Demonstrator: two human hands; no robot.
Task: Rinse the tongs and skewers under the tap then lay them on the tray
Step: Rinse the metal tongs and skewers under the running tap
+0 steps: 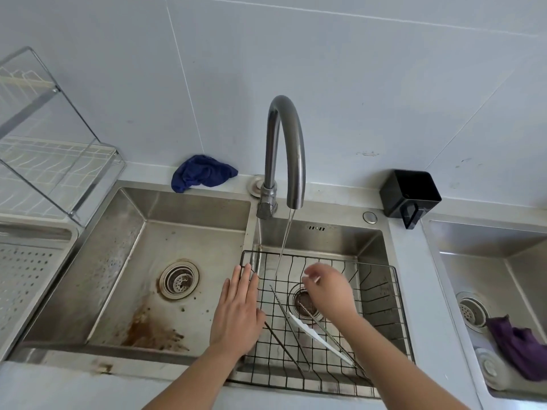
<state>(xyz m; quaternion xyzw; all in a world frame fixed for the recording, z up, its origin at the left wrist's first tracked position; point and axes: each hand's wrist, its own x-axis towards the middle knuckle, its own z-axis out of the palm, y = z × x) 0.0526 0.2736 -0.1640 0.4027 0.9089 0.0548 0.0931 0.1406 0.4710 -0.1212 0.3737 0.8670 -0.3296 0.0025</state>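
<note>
A: Left hand (236, 316) open, fingers flat and together, palm down over the left rim of the wire rack (398, 294); holds nothing.

B: Right hand (327, 288)?

A: Curled above the right basin's drain, fingertips blurred; it may be pinching something thin near the fingertips, but I cannot tell whether it grips anything.

B: Task items?

A: Tongs (288, 318) lie diagonally on the rack just beside the left hand; a second long metal piece (334, 338) runs under the right forearm, tongs or skewers, cannot tell; a white utensil (313, 332) lies between them; all inside the right basin.

B: Water?

A: Tap (285, 149) running; thin stream (284, 244) lands on the rack between the two hands, touching no tool.

B: Tray?

A: Perforated tray (26, 273) on the counter at far left, well apart, across the stained left basin (165, 270); no tools seen on it.

B: Step in hand?

A: Judged: start of rinsing; nothing yet picked up for certain. Next move calls for a firm close on the slim tongs, a lift clear of the wires, and a pass through the stream; wet metal could slip.
</note>
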